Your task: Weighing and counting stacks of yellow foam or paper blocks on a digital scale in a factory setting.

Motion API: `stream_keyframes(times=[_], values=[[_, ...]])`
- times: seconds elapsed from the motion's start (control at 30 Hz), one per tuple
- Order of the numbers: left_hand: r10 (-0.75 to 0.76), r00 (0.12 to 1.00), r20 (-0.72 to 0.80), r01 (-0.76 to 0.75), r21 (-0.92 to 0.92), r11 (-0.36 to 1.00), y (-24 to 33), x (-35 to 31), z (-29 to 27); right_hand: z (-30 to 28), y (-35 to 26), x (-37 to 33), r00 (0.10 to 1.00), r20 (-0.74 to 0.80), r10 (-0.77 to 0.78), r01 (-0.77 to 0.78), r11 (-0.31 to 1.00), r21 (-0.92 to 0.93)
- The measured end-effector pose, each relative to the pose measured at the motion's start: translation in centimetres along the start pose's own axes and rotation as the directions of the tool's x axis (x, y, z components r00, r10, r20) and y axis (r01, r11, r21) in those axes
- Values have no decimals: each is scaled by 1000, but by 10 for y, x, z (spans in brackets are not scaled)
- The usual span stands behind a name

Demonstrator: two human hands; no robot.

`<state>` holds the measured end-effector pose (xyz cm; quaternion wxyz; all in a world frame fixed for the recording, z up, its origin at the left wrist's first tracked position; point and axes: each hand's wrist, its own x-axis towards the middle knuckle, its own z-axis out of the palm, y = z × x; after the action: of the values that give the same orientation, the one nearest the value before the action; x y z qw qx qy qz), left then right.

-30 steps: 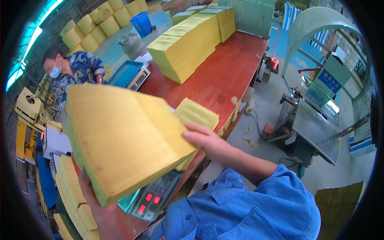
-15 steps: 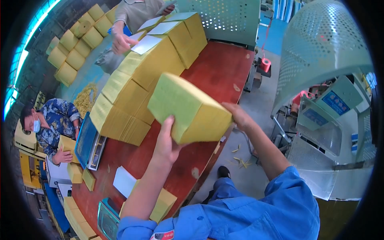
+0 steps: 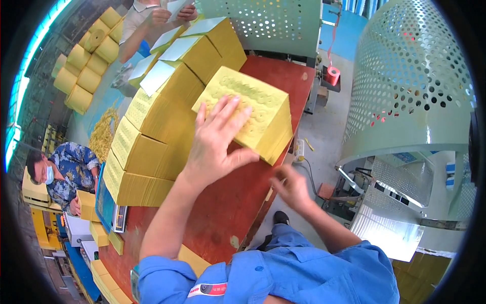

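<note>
A thick block of yellow paper sheets (image 3: 271, 109) with a stamped pattern on its top face stands on the red table (image 3: 212, 218), beside the long row of yellow paper stacks (image 3: 167, 116). My left hand (image 3: 217, 137) rests on the top of this block, fingers stretched out and thumb spread toward its near edge. My right hand (image 3: 294, 188) is off the block, just below its near right corner, with fingers loosely bent and apart and nothing visible in them. White sheets (image 3: 161, 76) lie on several stacks at the far end of the row.
Across the table a person (image 3: 144, 28) holds papers; another person in camouflage (image 3: 73, 159) handles yellow blocks at left. A blue-framed device (image 3: 109, 197) borders the row. A perforated green machine guard (image 3: 405, 86) stands at right, with pink tape (image 3: 332, 76) near the table's far corner.
The block has gone from being held tilted between both hands to standing on the table. My left hand has shifted onto its top, and my right hand has let go. The person opposite has withdrawn a hand from the stacks.
</note>
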<state>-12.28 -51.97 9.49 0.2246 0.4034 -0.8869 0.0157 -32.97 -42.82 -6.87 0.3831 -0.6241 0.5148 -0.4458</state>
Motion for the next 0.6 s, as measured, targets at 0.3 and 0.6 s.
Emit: stream_keyframes(times=[0.3, 0.6], values=[[112, 992, -64, -95, 216, 972, -55, 33, 42, 37, 17, 97, 959, -122, -254, 230, 956, -184], [77, 990, -118, -49, 224, 973, -143, 146, 92, 37, 62, 237, 938, -288, -196, 123, 960, -252]])
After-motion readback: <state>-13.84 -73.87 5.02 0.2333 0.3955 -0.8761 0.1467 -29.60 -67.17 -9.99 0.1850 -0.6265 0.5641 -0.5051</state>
